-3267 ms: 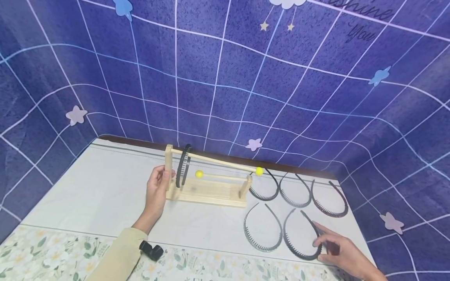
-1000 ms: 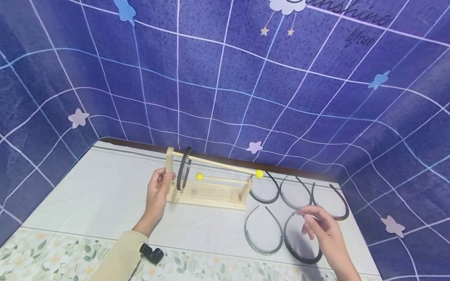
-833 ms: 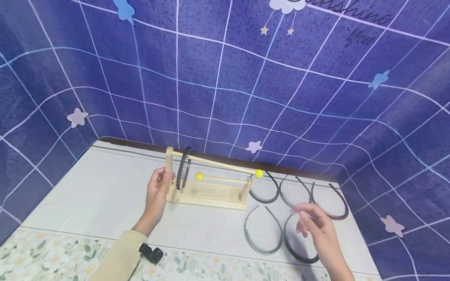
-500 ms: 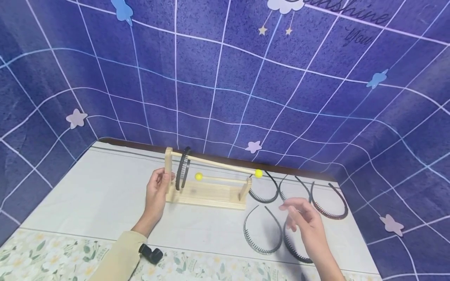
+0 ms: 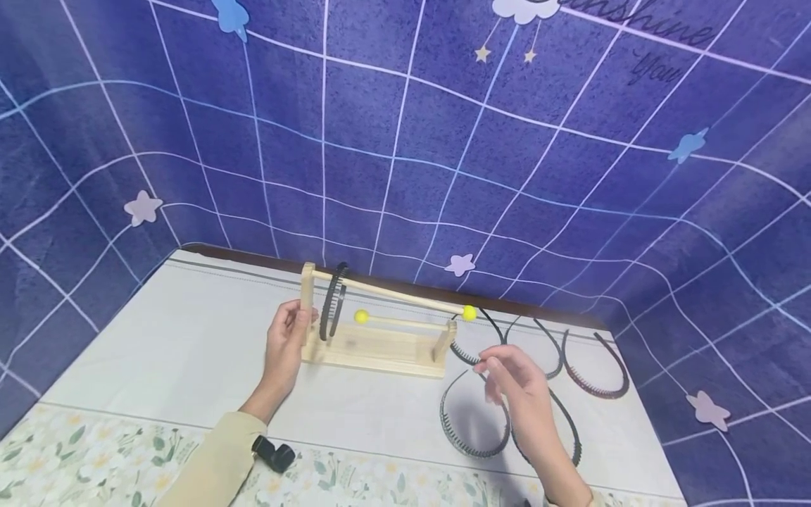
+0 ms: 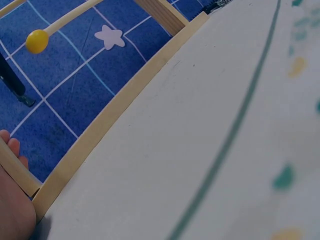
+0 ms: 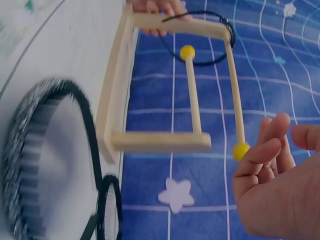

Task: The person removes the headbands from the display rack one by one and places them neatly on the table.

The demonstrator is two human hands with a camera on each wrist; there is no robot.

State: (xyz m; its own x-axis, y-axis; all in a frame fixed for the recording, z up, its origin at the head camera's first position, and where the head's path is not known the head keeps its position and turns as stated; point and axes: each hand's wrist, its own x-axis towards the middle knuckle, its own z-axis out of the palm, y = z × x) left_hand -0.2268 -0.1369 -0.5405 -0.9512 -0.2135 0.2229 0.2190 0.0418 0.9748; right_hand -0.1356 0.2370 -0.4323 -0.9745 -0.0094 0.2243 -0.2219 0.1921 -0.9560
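Note:
My left hand (image 5: 285,345) grips the left upright of a wooden stand (image 5: 374,352), thumb and fingers wrapped about the post. From the stand's upper rod (image 5: 405,297), near that post, hangs a black toothed headband (image 5: 329,303). A yellow ball (image 5: 469,313) caps the rod's right end. My right hand (image 5: 522,401) hovers over the headbands on the table, fingers loosely bent with nothing between them. Under it lie a grey headband (image 5: 472,451) and a black headband (image 5: 578,440), the latter partly hidden. In the right wrist view, my right fingers (image 7: 260,155) overlap the rod's yellow tip.
A lower rod with its own yellow ball (image 5: 361,316) points left from the stand's short post (image 5: 443,338). Further headbands lie at the back right, including a dark brown headband (image 5: 598,392). A blue curtain (image 5: 380,176) rises behind the white table (image 5: 209,338).
My right hand was at the side of the front-right black headband; it has since lifted off and moved left across the headbands. The left hand keeps its grip on the post.

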